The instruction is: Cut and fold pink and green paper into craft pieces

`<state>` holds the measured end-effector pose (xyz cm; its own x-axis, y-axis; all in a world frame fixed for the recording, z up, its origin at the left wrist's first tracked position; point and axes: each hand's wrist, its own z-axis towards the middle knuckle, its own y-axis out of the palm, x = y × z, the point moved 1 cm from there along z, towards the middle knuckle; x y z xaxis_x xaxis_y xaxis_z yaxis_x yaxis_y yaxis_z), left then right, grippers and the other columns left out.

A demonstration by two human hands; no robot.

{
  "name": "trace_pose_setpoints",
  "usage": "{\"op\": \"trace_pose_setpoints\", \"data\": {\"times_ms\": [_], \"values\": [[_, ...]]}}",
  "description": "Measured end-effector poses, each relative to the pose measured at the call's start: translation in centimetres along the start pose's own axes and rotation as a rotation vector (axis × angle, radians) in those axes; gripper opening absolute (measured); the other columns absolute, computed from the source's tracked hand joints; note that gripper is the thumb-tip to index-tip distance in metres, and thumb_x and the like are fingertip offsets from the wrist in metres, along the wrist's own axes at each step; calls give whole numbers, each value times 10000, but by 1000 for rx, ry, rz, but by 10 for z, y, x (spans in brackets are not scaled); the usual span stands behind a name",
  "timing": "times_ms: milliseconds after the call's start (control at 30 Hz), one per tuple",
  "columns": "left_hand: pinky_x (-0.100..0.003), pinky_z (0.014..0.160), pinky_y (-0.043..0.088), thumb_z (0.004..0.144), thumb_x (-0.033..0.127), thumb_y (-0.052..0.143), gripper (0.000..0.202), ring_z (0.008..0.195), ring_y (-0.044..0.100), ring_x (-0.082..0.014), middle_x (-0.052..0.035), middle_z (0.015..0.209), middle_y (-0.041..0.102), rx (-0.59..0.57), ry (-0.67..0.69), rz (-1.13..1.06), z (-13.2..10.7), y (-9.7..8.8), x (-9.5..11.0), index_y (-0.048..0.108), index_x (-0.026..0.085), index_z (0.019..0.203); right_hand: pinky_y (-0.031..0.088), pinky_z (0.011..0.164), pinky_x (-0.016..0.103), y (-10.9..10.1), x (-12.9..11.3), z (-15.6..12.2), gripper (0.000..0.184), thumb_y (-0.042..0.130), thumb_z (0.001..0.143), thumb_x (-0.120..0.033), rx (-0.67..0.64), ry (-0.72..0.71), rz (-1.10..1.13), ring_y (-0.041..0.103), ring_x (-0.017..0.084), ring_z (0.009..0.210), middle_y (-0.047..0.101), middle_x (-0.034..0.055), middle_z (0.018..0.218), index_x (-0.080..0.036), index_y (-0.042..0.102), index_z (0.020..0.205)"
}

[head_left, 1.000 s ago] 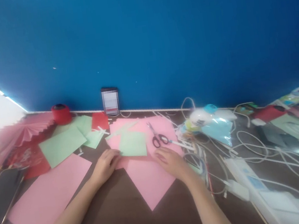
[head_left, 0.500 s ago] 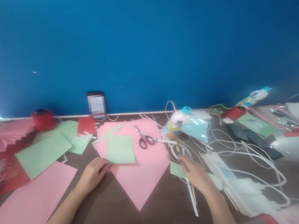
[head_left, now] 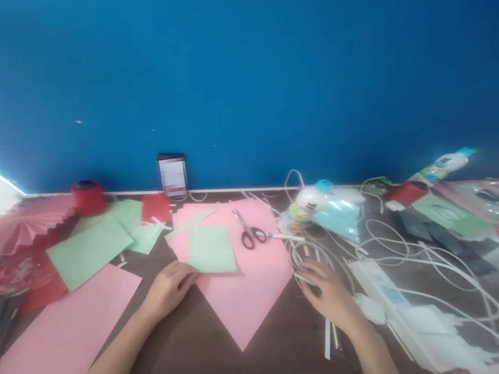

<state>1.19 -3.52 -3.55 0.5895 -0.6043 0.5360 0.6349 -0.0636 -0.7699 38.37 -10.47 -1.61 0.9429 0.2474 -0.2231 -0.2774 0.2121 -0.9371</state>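
My left hand (head_left: 168,288) lies on the left corner of a large pink sheet (head_left: 245,286), fingers loosely flat, just left of a pale green square (head_left: 212,249) that sits on the sheet. My right hand (head_left: 330,294) rests to the right of the pink sheet, fingers stretched out over white cables (head_left: 314,252) and thin paper strips (head_left: 329,337). Its fingertips touch a small pale green scrap (head_left: 305,278). Black-handled scissors (head_left: 250,231) lie on the pink sheet beyond both hands.
Another pink sheet (head_left: 58,344), green sheets (head_left: 89,250), a red tape roll (head_left: 88,197) and a pink paper fan (head_left: 13,226) lie at the left. A phone (head_left: 173,175) leans on the blue wall. A white power strip (head_left: 385,292), a plastic bag (head_left: 331,209) and cables crowd the right.
My right hand left the pink sheet and moved right to the cables and strips. My left hand stayed on the sheet's corner. The camera swung right, then partly back.
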Motion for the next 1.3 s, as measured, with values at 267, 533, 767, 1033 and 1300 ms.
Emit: {"op": "trace_pose_setpoints", "data": {"times_ms": [267, 533, 767, 1033, 1300], "values": [[-223, 597, 495, 852, 272, 446, 184, 646, 628, -127, -28, 779, 675, 315, -223, -88, -2, -8, -3, 590, 192, 935, 491, 772, 352, 5, -29, 47, 340, 442, 833, -346, 54, 211, 379, 615, 205, 847, 630, 92, 933, -182, 536, 1115], [-298, 680, 525, 837, 361, 470, 258, 744, 664, -167, -56, 808, 650, 1126, -599, -137, -2, -80, -41, 518, 129, 940, 487, 756, 317, 26, -73, 116, 183, 467, 789, -278, -132, 194, 651, 618, 184, 845, 664, 45, 899, -194, 618, 851], [-310, 724, 478, 762, 256, 551, 150, 757, 602, -176, -43, 796, 639, 921, -596, 372, -18, -115, -57, 629, 160, 846, 471, 800, 346, 47, -90, 151, 172, 500, 752, -218, -150, 96, 698, 626, 196, 853, 687, 54, 898, -186, 649, 831], [-356, 807, 453, 765, 198, 495, 277, 1005, 515, -248, -113, 1133, 534, 379, -281, 467, 37, -32, -15, 577, 179, 1029, 491, 768, 356, 60, -70, 208, 185, 540, 702, -226, 22, 147, 808, 630, 209, 826, 689, 81, 898, -154, 664, 820], [-441, 908, 385, 802, 209, 415, 390, 1153, 432, -313, -226, 1214, 478, 164, -265, 478, 82, 38, -3, 454, 61, 1160, 454, 870, 374, 83, -71, 230, 274, 414, 751, -128, 220, -106, 593, 607, 193, 906, 679, 60, 923, -193, 672, 817]]}}
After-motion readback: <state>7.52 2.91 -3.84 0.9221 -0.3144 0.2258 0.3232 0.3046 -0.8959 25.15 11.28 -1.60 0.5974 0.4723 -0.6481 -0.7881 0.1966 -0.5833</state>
